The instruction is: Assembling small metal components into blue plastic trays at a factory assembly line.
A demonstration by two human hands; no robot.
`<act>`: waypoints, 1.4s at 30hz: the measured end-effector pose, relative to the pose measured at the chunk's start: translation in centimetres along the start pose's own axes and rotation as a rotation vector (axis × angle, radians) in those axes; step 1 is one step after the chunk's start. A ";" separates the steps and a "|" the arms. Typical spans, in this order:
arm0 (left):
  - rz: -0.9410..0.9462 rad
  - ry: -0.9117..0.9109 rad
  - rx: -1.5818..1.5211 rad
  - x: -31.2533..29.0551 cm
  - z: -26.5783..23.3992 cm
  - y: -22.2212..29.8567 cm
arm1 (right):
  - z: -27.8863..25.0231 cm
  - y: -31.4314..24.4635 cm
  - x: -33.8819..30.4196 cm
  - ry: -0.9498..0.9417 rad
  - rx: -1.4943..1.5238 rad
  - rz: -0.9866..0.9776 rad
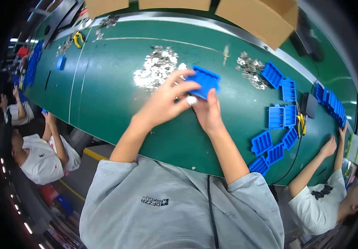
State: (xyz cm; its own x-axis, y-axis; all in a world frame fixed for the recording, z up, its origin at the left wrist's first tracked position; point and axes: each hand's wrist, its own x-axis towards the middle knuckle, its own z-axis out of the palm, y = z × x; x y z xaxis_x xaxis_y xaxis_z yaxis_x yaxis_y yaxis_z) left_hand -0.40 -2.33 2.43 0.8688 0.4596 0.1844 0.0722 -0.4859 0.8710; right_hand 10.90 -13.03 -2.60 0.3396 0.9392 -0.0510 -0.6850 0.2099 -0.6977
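Over the middle of the green table, my right hand (208,114) grips a blue plastic compartment case (206,82) from its near side, thumb along the edge. The case is tilted and slightly blurred. My left hand (168,99) reaches in from the left with its fingers bent over the case's left side. A small shiny metal piece (191,100) shows at that hand's thumb tip; its exact shape is lost in glare. Just beyond my left hand lies a loose pile of silvery metal pieces (157,66).
A second metal pile (251,69) lies to the right, beside an arc of several blue cases (276,117). Yellow-handled pliers (300,124) and a black box (309,105) with a cable sit there. Cardboard boxes (257,18) line the far edge. Co-workers (48,157) sit on both sides.
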 end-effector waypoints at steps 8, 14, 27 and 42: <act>-0.129 0.510 0.222 -0.6 -4.8 -3.1 | 0.8 -0.7 0.5 0.177 -0.085 -0.013; -0.140 0.386 0.586 1.1 -4.2 -6.9 | 1.1 -0.7 0.1 0.125 -0.098 -0.031; 0.041 0.461 0.526 1.2 -3.2 -6.5 | 1.2 -1.8 0.0 0.150 -0.124 -0.002; -0.185 0.389 -0.217 -1.8 1.2 -2.4 | 0.8 -0.1 0.0 0.164 0.148 0.138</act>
State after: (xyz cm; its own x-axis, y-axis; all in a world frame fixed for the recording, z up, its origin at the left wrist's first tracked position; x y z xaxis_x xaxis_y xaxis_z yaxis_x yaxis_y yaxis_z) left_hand -1.54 -2.89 -0.58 0.6004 0.7877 0.1380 0.0686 -0.2226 0.9725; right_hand 10.48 -12.88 -1.93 0.3282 0.9075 -0.2620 -0.8149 0.1317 -0.5645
